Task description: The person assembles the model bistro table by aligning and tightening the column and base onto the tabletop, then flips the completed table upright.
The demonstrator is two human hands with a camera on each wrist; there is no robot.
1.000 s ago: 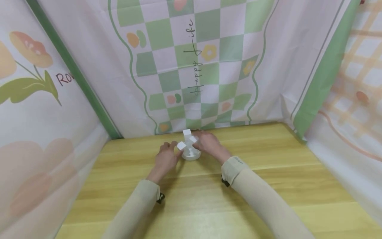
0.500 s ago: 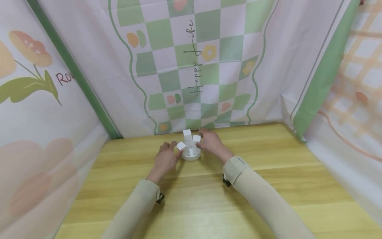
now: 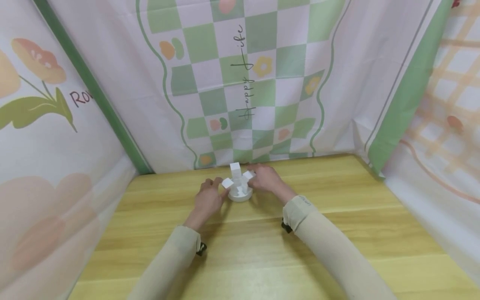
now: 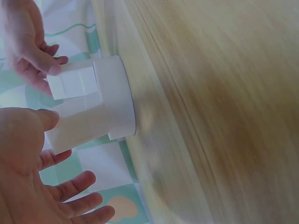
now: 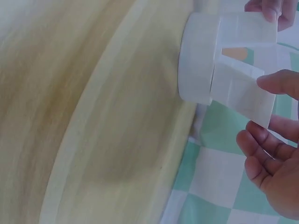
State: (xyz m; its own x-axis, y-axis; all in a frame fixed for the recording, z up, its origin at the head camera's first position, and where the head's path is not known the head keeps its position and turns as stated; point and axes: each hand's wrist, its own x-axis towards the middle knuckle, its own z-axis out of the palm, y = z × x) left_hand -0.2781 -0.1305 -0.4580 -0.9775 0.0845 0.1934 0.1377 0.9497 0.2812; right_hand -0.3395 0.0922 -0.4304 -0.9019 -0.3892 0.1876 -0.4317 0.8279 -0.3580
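Observation:
A white round base [image 3: 240, 197] stands near the table's back edge, with three white rectangular blocks rising from it. The back block [image 3: 235, 167] is upright, while the left block [image 3: 227, 183] and the right block [image 3: 248, 176] lean outward. Around the left block's outer end, my left hand [image 3: 208, 201] has its thumb on one side and index finger on the other; its other fingers spread loosely in the left wrist view. My right hand [image 3: 266, 178] pinches the end of the right block between thumb and index finger, as the right wrist view shows.
A wood-grain table [image 3: 240, 254] carries the base. Behind it hangs a green-and-white checked cloth [image 3: 258, 91]. Printed cloths enclose the left and right sides, and the back cloth meets the table just behind the base.
My right hand has shifted slightly to the right, and the right block has come outward from the middle with it. My left hand and the base stay where they were.

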